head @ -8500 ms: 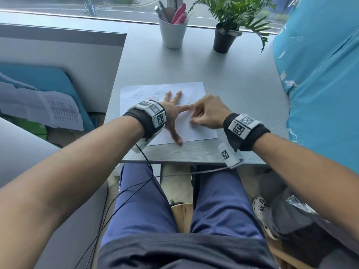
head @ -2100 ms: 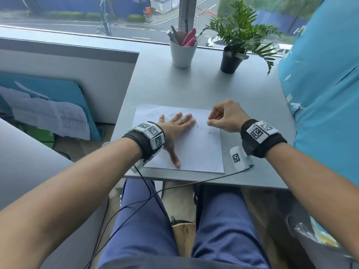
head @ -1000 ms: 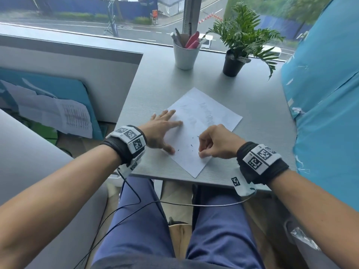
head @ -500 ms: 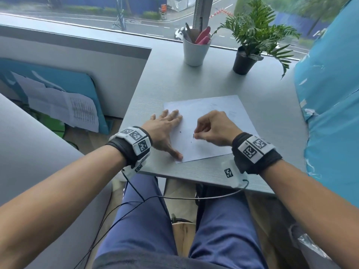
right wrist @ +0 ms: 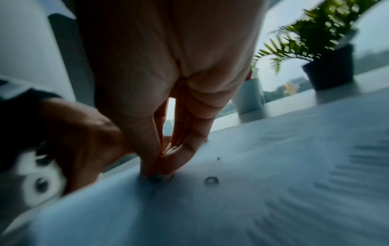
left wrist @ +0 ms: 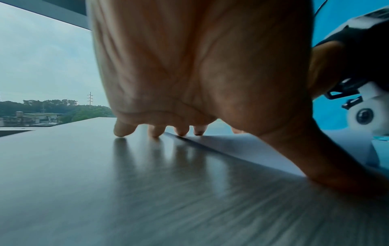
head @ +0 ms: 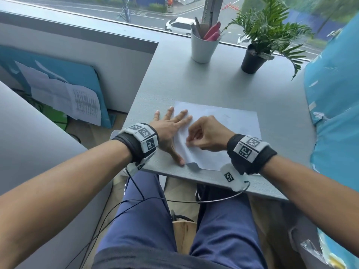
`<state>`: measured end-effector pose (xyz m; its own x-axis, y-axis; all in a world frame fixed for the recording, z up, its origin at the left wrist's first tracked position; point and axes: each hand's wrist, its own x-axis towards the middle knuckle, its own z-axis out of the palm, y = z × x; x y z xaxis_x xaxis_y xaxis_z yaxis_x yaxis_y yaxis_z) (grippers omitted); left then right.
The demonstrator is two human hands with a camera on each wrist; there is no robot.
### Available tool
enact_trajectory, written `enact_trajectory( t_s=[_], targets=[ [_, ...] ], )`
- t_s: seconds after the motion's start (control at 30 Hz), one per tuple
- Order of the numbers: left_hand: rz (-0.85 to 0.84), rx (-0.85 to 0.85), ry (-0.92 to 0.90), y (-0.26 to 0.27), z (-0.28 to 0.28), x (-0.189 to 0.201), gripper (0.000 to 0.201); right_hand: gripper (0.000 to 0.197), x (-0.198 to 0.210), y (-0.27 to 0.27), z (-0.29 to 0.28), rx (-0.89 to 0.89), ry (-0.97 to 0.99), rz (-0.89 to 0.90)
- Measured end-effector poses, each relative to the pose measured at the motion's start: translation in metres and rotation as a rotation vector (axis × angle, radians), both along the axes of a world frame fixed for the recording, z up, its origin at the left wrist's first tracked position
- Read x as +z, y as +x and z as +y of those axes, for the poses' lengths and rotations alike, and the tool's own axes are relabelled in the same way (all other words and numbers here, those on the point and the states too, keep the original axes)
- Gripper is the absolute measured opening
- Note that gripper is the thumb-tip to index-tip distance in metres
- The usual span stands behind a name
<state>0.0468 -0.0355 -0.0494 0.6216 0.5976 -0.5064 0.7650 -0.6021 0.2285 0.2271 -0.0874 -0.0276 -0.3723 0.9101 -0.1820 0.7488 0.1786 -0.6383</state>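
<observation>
The white paper sheet [head: 223, 121], cornerwise a second ago, lies square again, its near left corner curled up; my right hand [head: 206, 134] has come left beside my left hand [head: 169, 131], pinching it.

Office, window-side workstation. Grey laminate counter [head: 213, 88] butts up to a window [head: 97, 8] at 12 o'clock, with a street and a white car [head: 178, 25] below. White pen cup [head: 203, 49] at 12, small potted fern [head: 254, 59] at 1. Grey cubicle partition [head: 87, 49] at 10. Printed sheets [head: 77, 101] against a blue board [head: 87, 74] at 9. Sheet of paper [head: 233, 121] mid-counter.
</observation>
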Motion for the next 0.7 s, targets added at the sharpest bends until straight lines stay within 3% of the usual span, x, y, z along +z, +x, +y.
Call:
enact_trajectory(
  t_s=[0.23,0.4,0.53,0.7],
  targets=[
    [0.136,-0.048,0.035,0.010,0.004,0.012,0.166,0.001,0.003,0.029,0.045,-0.160,0.061,-0.057],
    [0.054,-0.055,0.016,0.011,0.013,0.017,0.148,0.006,0.000,0.026,0.042,-0.176,0.110,-0.079],
    [-0.004,-0.062,0.041,0.013,0.013,0.008,0.150,0.005,0.001,0.030,0.049,-0.180,0.141,-0.105],
    [0.047,-0.038,0.037,0.017,0.015,0.008,0.154,0.006,0.003,0.026,0.048,-0.230,0.159,-0.108]
  ],
)
